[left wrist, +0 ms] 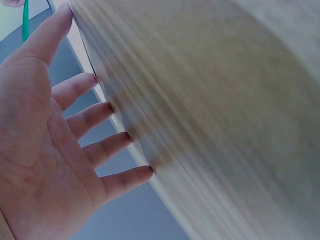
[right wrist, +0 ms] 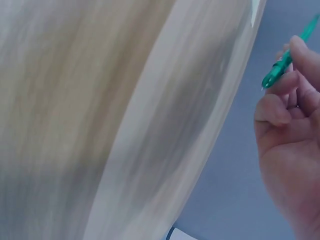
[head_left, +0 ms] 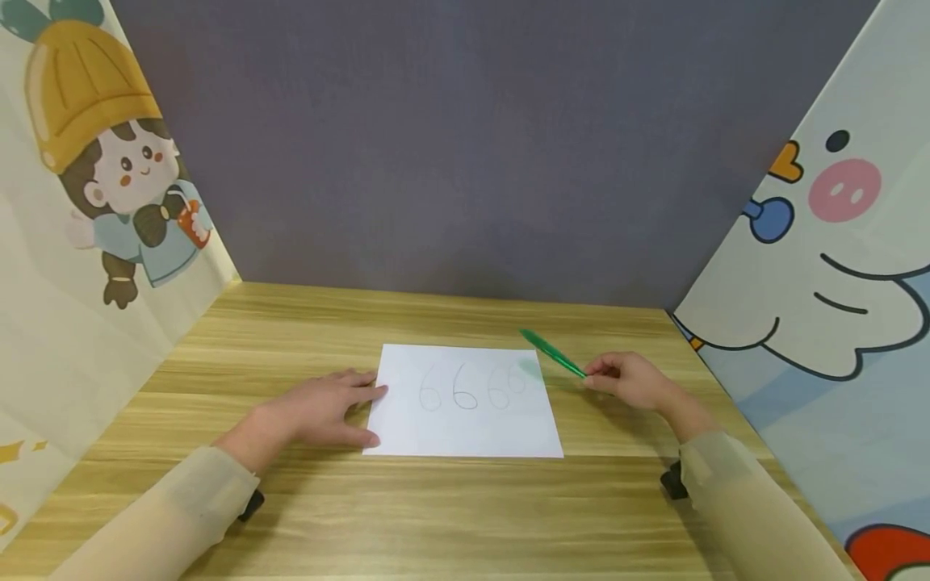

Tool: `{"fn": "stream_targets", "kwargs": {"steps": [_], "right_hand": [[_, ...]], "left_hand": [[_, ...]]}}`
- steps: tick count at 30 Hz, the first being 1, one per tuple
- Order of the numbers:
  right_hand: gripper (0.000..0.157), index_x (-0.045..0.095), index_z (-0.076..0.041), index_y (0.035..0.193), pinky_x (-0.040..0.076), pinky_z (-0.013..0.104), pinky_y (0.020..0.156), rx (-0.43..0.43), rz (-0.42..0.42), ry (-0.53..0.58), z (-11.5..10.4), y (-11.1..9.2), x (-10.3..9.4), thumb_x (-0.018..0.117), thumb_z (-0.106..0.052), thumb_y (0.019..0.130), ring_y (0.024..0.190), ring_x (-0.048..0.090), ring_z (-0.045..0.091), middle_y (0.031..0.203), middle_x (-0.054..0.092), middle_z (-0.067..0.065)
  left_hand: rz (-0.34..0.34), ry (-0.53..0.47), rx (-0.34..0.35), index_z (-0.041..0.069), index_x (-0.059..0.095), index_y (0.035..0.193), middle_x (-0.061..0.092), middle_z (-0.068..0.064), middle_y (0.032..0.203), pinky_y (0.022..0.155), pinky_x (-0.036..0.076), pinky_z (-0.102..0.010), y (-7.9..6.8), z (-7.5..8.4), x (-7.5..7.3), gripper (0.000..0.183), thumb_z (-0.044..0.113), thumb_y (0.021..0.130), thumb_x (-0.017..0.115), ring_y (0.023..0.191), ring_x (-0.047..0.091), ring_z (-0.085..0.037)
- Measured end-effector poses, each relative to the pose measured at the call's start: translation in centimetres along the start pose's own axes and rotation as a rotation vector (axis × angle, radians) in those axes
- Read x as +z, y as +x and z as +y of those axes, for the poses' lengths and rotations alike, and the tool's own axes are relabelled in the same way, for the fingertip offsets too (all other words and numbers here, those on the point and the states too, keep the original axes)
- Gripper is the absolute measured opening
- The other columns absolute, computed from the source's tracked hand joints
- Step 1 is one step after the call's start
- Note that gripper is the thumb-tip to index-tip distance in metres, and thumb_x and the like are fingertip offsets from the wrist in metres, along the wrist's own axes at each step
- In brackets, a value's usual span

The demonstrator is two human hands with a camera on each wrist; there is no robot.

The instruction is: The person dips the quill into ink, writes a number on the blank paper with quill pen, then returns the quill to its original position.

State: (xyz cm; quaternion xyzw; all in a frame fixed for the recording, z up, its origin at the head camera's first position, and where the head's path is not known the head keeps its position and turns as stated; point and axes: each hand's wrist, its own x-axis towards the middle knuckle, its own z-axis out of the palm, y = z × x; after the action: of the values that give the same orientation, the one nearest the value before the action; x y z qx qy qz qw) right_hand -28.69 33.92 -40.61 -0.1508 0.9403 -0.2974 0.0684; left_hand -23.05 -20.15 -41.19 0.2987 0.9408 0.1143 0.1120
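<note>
A white sheet of paper [head_left: 450,436] lies on the wooden table, with grey looped figures like sixes drawn across it; the one in the middle is darkest. My left hand [head_left: 327,407] rests at the sheet's left edge, thumb and fingertips touching the paper and tabletop, fingers spread and fairly straight [left wrist: 55,145]. To the right of the sheet, my right hand [head_left: 630,381] pinches a slim green pen [head_left: 554,353] near one end between thumb and fingers. The pen slants up to the left, over the sheet's upper right corner. In the right wrist view, the pen's near end [right wrist: 276,74] pokes out past the fingers.
Wood-grained tabletop [head_left: 450,516] surrounds the sheet. A dark grey panel [head_left: 450,145] stands along the back edge. Cartoon-printed panels flank the table on the left [head_left: 43,266] and right [head_left: 763,266]. A dark band [head_left: 674,481] sits at the right wrist.
</note>
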Motion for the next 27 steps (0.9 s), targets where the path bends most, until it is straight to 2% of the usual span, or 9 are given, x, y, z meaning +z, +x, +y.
{"fn": "stream_targets", "kwargs": {"steps": [7, 14, 21, 27], "right_hand": [[0.03, 0.074, 0.002, 0.125, 0.057, 0.027, 0.073, 0.035, 0.016, 0.13, -0.96, -0.31, -0.05, 0.07, -0.023, 0.109, 0.09, 0.064, 0.016, 0.108, 0.075, 0.014], [0.038, 0.068, 0.005, 0.129, 0.056, 0.032, 0.07, 0.073, -0.009, 0.248, -1.06, -0.4, -0.07, 0.07, -0.027, 0.11, 0.083, 0.061, 0.018, 0.098, 0.071, 0.008], [0.032, 0.065, 0.009, 0.122, 0.066, 0.036, 0.082, 0.048, -0.027, 0.365, -0.84, -0.38, 0.15, 0.073, -0.02, 0.107, 0.086, 0.072, 0.016, 0.096, 0.075, 0.007], [0.028, 0.066, 0.008, 0.114, 0.069, 0.037, 0.087, 0.017, -0.026, 0.438, -0.54, -0.44, 0.37, 0.074, -0.018, 0.107, 0.091, 0.078, 0.018, 0.099, 0.076, 0.009]], "left_hand": [[0.0, 0.0, 0.007, 0.013, 0.052, 0.165, 0.041, -0.024, 0.174, 0.125, 0.036, -0.075, -0.02, 0.12, -0.06, 0.091, 0.068, 0.096, 0.073, 0.157, 0.038, -0.057], [0.012, 0.007, 0.015, 0.012, 0.054, 0.163, 0.043, -0.025, 0.172, 0.123, 0.039, -0.075, -0.02, 0.22, -0.11, 0.09, 0.067, 0.096, 0.074, 0.156, 0.041, -0.057], [0.01, 0.009, 0.015, 0.012, 0.054, 0.163, 0.043, -0.025, 0.172, 0.124, 0.038, -0.075, 0.05, 0.28, -0.1, 0.09, 0.067, 0.096, 0.074, 0.156, 0.041, -0.058], [0.002, -0.001, 0.008, 0.012, 0.053, 0.164, 0.042, -0.025, 0.172, 0.125, 0.037, -0.075, 0.0, 0.44, -0.17, 0.09, 0.068, 0.096, 0.074, 0.156, 0.04, -0.058]]}}
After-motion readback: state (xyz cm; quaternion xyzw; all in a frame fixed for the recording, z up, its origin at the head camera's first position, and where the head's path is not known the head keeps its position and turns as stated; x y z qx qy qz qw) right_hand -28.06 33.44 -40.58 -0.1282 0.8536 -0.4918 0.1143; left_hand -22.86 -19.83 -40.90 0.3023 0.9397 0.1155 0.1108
